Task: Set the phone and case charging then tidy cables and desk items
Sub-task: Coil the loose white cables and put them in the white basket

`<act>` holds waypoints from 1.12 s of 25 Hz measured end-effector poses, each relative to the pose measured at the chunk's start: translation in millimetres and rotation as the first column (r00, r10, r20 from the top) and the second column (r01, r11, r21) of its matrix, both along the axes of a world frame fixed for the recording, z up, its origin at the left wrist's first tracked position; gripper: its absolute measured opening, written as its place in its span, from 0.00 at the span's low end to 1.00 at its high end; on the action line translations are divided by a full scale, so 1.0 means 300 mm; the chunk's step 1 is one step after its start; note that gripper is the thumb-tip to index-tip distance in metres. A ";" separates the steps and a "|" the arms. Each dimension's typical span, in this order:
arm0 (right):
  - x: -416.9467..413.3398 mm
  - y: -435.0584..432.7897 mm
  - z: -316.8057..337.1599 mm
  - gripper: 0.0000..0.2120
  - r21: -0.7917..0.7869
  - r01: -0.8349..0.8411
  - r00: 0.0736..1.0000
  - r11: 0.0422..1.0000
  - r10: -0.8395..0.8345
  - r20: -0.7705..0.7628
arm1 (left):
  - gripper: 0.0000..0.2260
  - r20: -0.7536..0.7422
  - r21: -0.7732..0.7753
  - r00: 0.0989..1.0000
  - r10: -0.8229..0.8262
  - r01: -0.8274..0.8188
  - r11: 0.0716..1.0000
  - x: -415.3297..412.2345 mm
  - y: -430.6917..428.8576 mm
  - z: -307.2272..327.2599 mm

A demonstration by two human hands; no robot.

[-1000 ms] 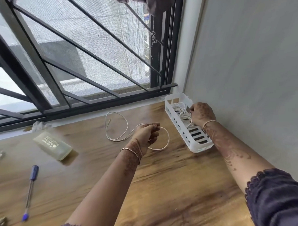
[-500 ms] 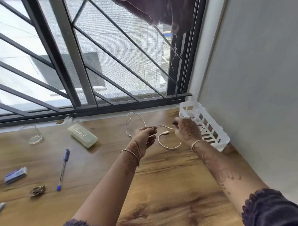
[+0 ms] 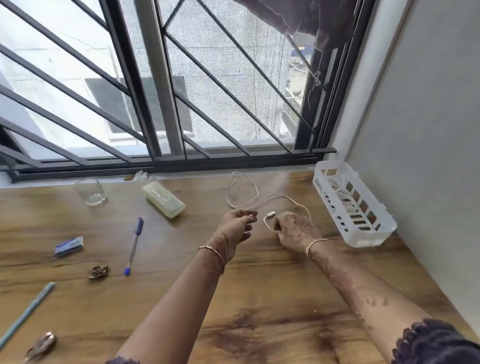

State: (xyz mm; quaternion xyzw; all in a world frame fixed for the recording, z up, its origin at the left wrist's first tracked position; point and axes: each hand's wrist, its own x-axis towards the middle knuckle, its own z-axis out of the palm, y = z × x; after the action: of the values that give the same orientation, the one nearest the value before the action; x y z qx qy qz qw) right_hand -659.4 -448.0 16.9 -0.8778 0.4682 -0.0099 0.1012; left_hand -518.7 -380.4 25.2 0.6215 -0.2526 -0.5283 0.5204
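A thin white cable (image 3: pixel 257 193) lies looped on the wooden desk (image 3: pixel 266 304) near the window. My left hand (image 3: pixel 236 223) pinches one part of it. My right hand (image 3: pixel 297 230) grips the cable just behind its white plug end (image 3: pixel 270 215). A white slotted plastic basket (image 3: pixel 371 232) stands at the far right against the wall, with another white cable coiled inside it (image 3: pixel 341 187). No phone shows in this view.
Left of my hands lie a pale translucent case (image 3: pixel 163 199), a blue pen (image 3: pixel 133 244), a glass (image 3: pixel 91 191), a small blue-white packet (image 3: pixel 69 245), a hair clip (image 3: pixel 98 271), a light blue stick (image 3: pixel 23 315) and a metal clip (image 3: pixel 42 348). Window bars stand behind.
My right hand left the basket, moved left to the desk and took hold of the cable's plug end. The view swung left, showing more desk items.
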 end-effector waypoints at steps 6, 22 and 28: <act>0.017 0.008 0.141 0.07 0.353 -0.228 0.941 0.908 0.113 0.318 | 0.12 0.336 -0.146 0.937 -0.094 0.151 0.978 0.021 -0.023 0.007; 0.145 0.028 0.140 0.15 0.258 -0.068 0.813 0.964 -0.096 0.574 | 0.10 -0.387 -0.455 0.919 -0.079 -0.115 0.883 0.045 -0.020 0.184; 0.152 0.045 0.231 0.12 0.523 -0.312 0.835 0.793 -0.033 0.549 | 0.12 -0.354 -0.446 0.935 0.022 -0.189 0.875 0.122 -0.037 0.173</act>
State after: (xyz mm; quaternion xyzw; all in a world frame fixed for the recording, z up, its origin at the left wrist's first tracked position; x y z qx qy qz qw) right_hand -613.7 -434.6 86.2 -0.7966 0.3316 -0.0978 0.4959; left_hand -482.2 -391.4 77.2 0.3887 -0.2458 -0.5195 0.7201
